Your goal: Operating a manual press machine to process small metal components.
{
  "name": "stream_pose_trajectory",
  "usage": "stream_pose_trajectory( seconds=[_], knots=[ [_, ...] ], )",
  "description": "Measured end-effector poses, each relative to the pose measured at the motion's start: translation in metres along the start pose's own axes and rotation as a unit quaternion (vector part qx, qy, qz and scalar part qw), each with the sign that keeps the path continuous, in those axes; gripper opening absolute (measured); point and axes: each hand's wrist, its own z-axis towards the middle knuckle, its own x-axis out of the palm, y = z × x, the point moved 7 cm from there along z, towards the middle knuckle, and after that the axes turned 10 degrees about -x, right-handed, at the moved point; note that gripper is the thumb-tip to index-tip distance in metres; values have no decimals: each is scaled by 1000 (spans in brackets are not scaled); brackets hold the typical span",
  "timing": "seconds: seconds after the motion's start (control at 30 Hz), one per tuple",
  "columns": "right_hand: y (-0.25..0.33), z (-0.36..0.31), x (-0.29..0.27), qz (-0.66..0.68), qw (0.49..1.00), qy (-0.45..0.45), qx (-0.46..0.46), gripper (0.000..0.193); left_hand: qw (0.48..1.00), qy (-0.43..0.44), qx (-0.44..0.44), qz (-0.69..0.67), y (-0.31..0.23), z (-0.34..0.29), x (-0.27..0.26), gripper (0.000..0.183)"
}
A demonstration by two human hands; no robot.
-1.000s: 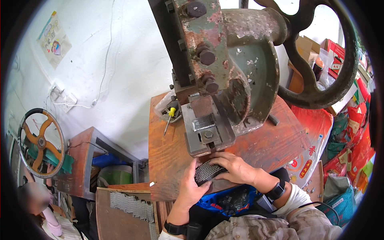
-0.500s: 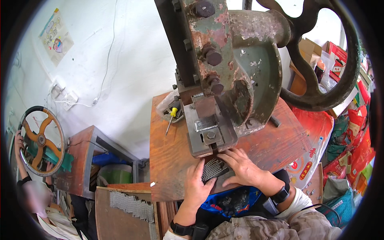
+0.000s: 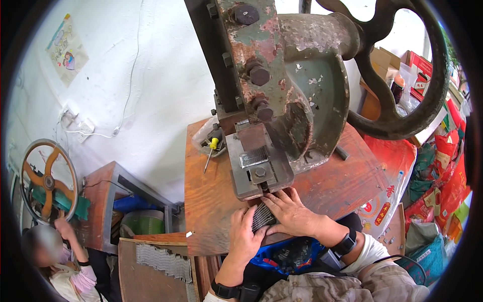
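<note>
A row of thin grey metal strips (image 3: 263, 217) stands packed together at the front edge of the wooden tabletop. My left hand (image 3: 243, 234) presses its left side, thumb near the front end. On the other side, my right hand (image 3: 294, 215) lies against the row, with fingers reaching to its far end and the thumb toward my left thumb. Just beyond my fingers is the steel die block (image 3: 241, 183) of a hand press, with a bolt (image 3: 260, 173) on its front. A ridged metal piece (image 3: 254, 157) lies on the die below the ram.
The worn green press body (image 3: 317, 95) carries a large dark handwheel (image 3: 443, 65) at right. A yellow-handled screwdriver (image 3: 211, 151) leans by a bag. More grey strips (image 3: 166, 261) lie on a board (image 3: 146, 284) at lower left. A person (image 3: 65, 274) sits by another handwheel (image 3: 49, 181).
My right hand has moved in to the left, closer around the strips and my left hand. The other person's hand has come down from the wheel's left rim to its lower right.
</note>
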Motion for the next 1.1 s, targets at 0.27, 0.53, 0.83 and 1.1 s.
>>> stream_pose_trajectory(
  seconds=[0.27,0.53,0.83,1.1],
  knots=[
    [-15,10,-5,226,973,-54,-18,67,1000,18,-3,24,-3,1,-3,63],
    [-13,8,-12,206,974,-85,-28,59,996,86,-6,25,1,4,-18,53],
    [4,-20,-24,109,976,-185,-23,33,998,58,-3,19,4,2,-15,50],
    [1,-16,-22,133,969,-209,-16,28,999,49,2,19,3,2,-17,50]
  ],
)
